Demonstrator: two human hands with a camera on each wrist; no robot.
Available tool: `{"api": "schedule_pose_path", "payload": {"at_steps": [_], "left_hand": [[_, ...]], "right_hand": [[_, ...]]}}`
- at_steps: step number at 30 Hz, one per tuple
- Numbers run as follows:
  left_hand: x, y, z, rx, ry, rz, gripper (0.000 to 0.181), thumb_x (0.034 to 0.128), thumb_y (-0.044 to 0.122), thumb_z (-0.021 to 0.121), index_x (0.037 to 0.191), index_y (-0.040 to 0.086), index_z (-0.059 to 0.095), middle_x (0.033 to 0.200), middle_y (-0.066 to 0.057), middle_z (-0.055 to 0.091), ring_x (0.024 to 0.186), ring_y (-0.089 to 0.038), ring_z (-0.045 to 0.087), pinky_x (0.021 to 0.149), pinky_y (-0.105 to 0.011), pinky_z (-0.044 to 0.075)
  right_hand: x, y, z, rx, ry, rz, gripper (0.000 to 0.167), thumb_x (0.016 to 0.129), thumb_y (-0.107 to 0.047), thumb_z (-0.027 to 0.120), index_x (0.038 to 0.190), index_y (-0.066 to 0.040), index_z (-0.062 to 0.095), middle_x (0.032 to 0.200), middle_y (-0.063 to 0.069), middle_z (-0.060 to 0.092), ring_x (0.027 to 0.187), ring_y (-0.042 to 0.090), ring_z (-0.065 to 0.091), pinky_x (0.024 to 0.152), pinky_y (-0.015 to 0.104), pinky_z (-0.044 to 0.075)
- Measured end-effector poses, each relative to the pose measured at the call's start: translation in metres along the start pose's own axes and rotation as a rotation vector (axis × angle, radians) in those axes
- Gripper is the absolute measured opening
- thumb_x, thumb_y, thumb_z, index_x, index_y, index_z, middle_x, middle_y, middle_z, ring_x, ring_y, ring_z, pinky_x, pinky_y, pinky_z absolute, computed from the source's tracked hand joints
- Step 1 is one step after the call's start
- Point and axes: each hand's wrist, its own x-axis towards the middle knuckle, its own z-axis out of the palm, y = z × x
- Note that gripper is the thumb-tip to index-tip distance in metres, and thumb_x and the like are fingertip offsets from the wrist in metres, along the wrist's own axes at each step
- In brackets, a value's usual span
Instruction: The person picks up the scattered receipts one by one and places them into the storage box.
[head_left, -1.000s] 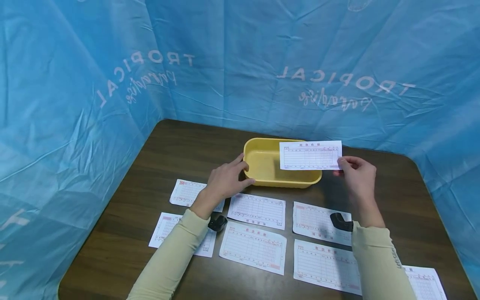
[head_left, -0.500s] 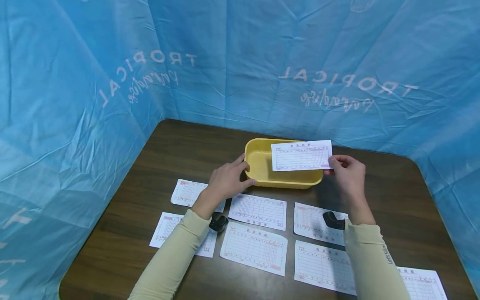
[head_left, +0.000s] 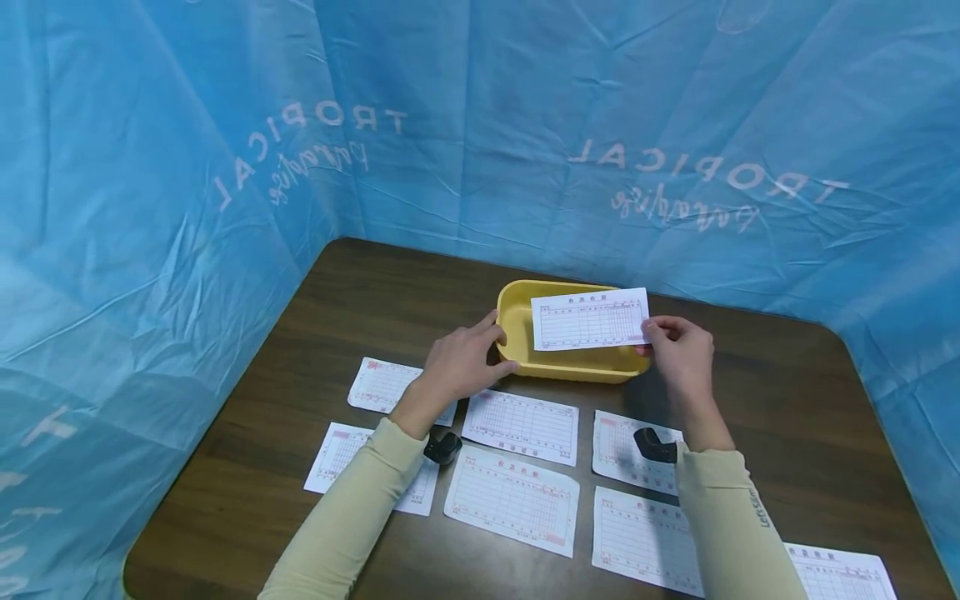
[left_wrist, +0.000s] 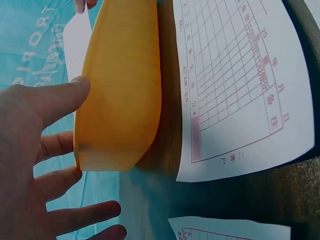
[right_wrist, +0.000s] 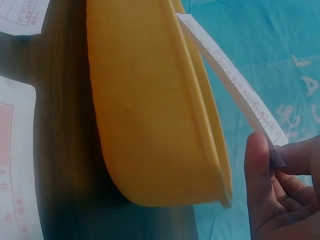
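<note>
My left hand (head_left: 465, 358) holds the left end of a yellow plastic bin (head_left: 577, 374), its thumb on the near rim and fingertips at the end wall. In the left wrist view the outer fingers stand off the bin. My right hand (head_left: 684, 357) pinches the right end of a white printed receipt slip (head_left: 588, 320) between thumb and fingers. That slip hangs tilted over the bin's opening, hiding part of the inside. In the right wrist view the slip (right_wrist: 232, 77) shows nearly edge-on, above the bin's rim (right_wrist: 202, 107).
Several receipt slips lie in rows on the dark wooden table (head_left: 247, 400) in front of the bin, among them a near-middle slip (head_left: 513, 498). Both forearms cover parts of some slips. Blue printed sheeting (head_left: 480, 125) hangs behind the table and at its sides.
My right hand has moved left with the slip, carrying it from the bin's right part to farther over its opening. The left hand stays on the bin's end.
</note>
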Motion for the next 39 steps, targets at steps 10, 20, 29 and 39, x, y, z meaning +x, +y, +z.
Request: {"api": "schedule_pose_path", "payload": {"at_steps": [10, 20, 29, 39], "left_hand": [[0.000, 0.000, 0.003, -0.003, 0.008, -0.003, 0.047, 0.0839, 0.063, 0.060, 0.114, 0.027, 0.058, 0.156, 0.003, 0.027, 0.068, -0.017, 0.048, 0.052, -0.031, 0.039], [0.000, 0.001, 0.004, 0.009, 0.029, 0.010, 0.046, 0.0825, 0.062, 0.063, 0.112, 0.027, 0.058, 0.155, 0.001, 0.029, 0.076, -0.017, 0.048, 0.056, -0.032, 0.040], [0.000, 0.001, 0.004, 0.026, 0.042, 0.017, 0.048, 0.0827, 0.064, 0.059, 0.114, 0.027, 0.059, 0.154, 0.001, 0.030, 0.087, -0.018, 0.050, 0.059, -0.032, 0.041], [0.000, 0.000, 0.004, 0.064, 0.041, 0.009, 0.051, 0.0830, 0.066, 0.055, 0.116, 0.028, 0.059, 0.155, 0.002, 0.029, 0.108, -0.025, 0.052, 0.069, -0.041, 0.047]], "right_hand": [[-0.001, -0.004, 0.012, -0.012, -0.016, -0.006, 0.042, 0.094, -0.038, 0.060, 0.122, -0.007, 0.058, 0.110, 0.011, 0.055, 0.086, 0.023, 0.064, 0.076, 0.027, 0.052], [-0.003, -0.005, 0.021, -0.029, -0.020, -0.018, 0.039, 0.095, -0.034, 0.060, 0.122, -0.005, 0.058, 0.107, 0.013, 0.055, 0.083, 0.023, 0.065, 0.074, 0.027, 0.052], [-0.005, -0.006, 0.028, -0.053, -0.029, -0.049, 0.036, 0.096, -0.030, 0.059, 0.120, -0.003, 0.057, 0.105, 0.015, 0.056, 0.082, 0.024, 0.066, 0.073, 0.030, 0.053], [-0.004, -0.006, 0.033, -0.130, -0.001, -0.107, 0.038, 0.094, -0.033, 0.062, 0.117, -0.003, 0.061, 0.101, 0.014, 0.060, 0.082, 0.026, 0.067, 0.067, 0.026, 0.053]]}}
